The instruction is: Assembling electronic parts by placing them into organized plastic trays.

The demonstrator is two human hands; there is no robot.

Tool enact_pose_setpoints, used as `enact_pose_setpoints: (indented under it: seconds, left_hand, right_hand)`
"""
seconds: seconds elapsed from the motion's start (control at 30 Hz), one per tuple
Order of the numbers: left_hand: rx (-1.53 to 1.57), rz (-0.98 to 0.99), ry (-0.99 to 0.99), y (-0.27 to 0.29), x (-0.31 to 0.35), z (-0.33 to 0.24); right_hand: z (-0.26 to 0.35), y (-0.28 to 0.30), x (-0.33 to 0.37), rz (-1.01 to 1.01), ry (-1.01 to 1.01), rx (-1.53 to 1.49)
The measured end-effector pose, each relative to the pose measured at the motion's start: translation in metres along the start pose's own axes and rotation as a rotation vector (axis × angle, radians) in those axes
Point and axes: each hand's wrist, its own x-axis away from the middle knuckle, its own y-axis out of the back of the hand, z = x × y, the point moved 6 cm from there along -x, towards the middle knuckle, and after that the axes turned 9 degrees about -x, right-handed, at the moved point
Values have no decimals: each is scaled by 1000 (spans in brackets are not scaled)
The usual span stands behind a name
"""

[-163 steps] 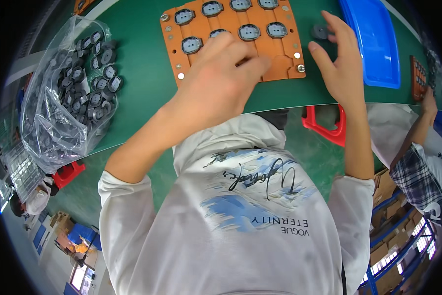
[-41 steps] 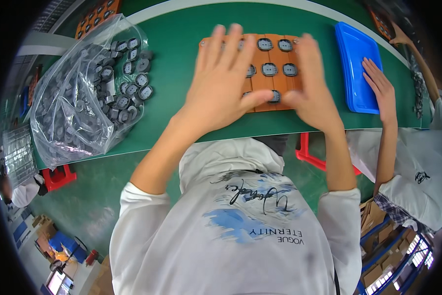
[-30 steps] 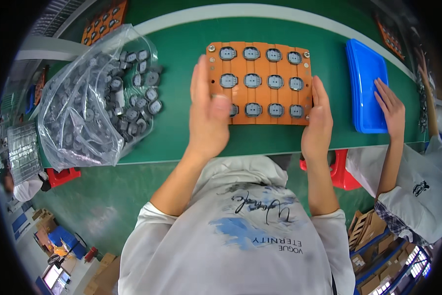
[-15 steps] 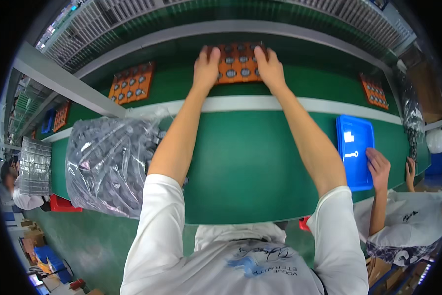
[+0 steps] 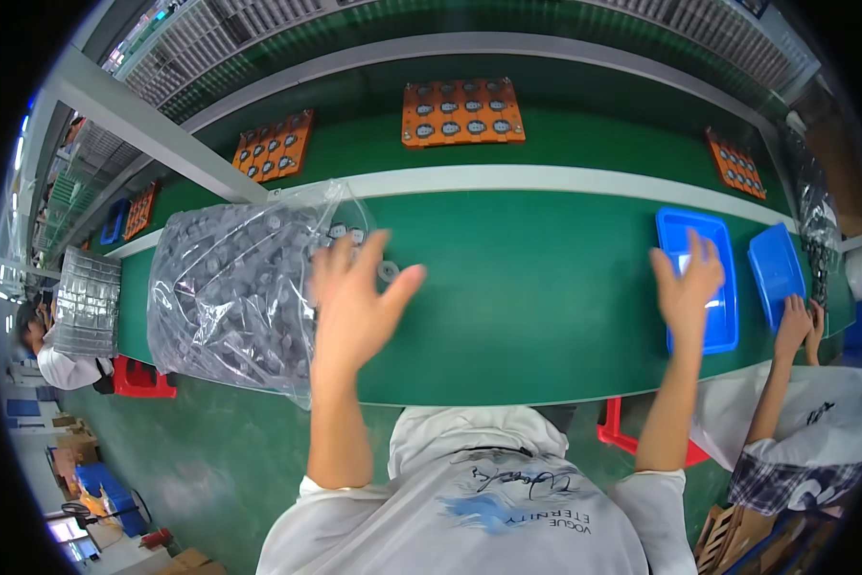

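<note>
Head view: left hand (image 5: pixel 354 302) fingers spread beside clear parts bag (image 5: pixel 234 292); right hand (image 5: pixel 688 286) fingers spread over blue tray (image 5: pixel 696 331).

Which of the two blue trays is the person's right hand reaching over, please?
The right hand is over the larger, nearer-centre blue tray; the smaller blue tray lies further right, by a co-worker's hands.

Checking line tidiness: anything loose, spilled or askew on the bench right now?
One small thing: a single grey part lies loose on the green bench, just outside the mouth of the clear bag of parts, by the left hand. The orange trays sit square on the belt. The right hand hovers at the blue tray.
</note>
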Motion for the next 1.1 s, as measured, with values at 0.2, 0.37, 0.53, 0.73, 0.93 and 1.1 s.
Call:
enact_pose_setpoints:
  seconds: [0.2,0.37,0.53,0.73,0.93,1.1]
  left_hand:
    - [-322,-164,33,-46,23,39]
    - [-435,-309,-166,-56,9,9]
    - [-294,-457,-176,-55,1,18]
    - [-227,-451,-123,-41,-2,33]
    - [-68,-476,-42,-27,-20,42]
    - [-1,-598,-138,-23,-17,51]
  right_hand:
    - [-192,48,24,-67,-314,353]
    - [-187,65,-2,12,-142,274]
    - [-191,81,-10,30,-195,47]
    - [-167,123,-43,11,111,19]
    - [-83,103,-52,220,-156,-605]
    - [94,9,-21,725,366,-492]
